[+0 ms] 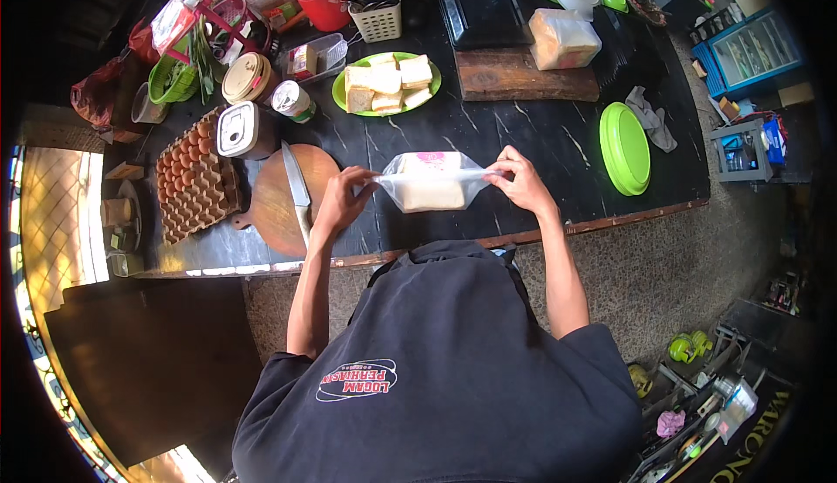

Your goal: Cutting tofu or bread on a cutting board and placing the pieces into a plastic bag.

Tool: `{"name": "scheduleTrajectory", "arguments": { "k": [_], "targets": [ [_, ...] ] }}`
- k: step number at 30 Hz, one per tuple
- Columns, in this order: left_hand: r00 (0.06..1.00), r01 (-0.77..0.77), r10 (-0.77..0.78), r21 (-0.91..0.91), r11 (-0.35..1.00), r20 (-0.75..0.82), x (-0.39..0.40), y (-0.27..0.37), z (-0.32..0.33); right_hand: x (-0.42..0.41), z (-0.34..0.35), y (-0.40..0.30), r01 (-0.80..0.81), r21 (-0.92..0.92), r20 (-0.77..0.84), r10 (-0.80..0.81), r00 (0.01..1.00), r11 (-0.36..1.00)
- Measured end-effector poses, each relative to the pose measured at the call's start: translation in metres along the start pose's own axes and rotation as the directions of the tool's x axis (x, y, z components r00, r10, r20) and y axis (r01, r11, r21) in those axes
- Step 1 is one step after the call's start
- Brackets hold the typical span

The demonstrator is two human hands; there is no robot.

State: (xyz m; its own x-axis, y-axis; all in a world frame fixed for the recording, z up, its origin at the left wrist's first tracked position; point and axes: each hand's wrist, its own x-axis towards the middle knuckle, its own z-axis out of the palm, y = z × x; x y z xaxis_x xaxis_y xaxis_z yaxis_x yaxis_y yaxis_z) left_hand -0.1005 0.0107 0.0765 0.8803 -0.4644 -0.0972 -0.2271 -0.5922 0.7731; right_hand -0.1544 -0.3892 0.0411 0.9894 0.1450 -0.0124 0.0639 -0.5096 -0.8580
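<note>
A loaf of sliced white bread (433, 194) in a clear plastic bag lies on the black table in front of me. My left hand (348, 196) pinches the left end of the bag's edge, and my right hand (518, 179) pinches the right end, so the edge is drawn taut across the loaf. Beside my left hand a kitchen knife (296, 179) rests on a round wooden cutting board (268, 198). Beyond the loaf, a green oval plate (338, 94) holds several pieces of bread. A second bagged loaf (563, 39) stands at the back right, on a wooden board (523, 81).
Egg trays (196, 185), a lidded square tub (238, 130) and a can (292, 100) stand at the left. A green lid or plate (625, 148) and a grey cloth (652, 119) lie at the right. Utensil holders (378, 19) and a black tray (487, 17) are at the back.
</note>
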Motion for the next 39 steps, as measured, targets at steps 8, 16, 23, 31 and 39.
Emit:
{"name": "scheduleTrajectory", "arguments": {
  "k": [8,16,23,31,39],
  "targets": [
    [0.979,-0.012,-0.159,-0.815,0.579,-0.128,0.007,-0.058,0.054,0.009,0.030,0.027,0.001,0.569,-0.106,0.073,0.992,0.822],
    [0.960,-0.149,-0.178,-0.931,0.335,-0.218,0.028,-0.063,0.062,0.013,0.032,0.034,-0.106,0.799,0.099,0.044,0.994,0.592],
    [0.991,-0.117,-0.046,-0.979,0.167,-0.127,0.035,-0.044,0.064,0.013,0.030,0.027,-0.201,0.882,0.217,0.012,0.976,0.426],
    [0.998,0.054,-0.020,-0.795,0.605,0.052,0.059,-0.051,0.079,0.050,0.027,0.044,-0.292,0.616,0.384,0.044,0.922,0.732],
    [0.989,0.142,-0.131,-0.713,0.687,0.070,0.041,-0.024,0.071,0.040,0.045,0.030,-0.175,0.550,0.142,0.114,0.983,0.817]
  ]
}}
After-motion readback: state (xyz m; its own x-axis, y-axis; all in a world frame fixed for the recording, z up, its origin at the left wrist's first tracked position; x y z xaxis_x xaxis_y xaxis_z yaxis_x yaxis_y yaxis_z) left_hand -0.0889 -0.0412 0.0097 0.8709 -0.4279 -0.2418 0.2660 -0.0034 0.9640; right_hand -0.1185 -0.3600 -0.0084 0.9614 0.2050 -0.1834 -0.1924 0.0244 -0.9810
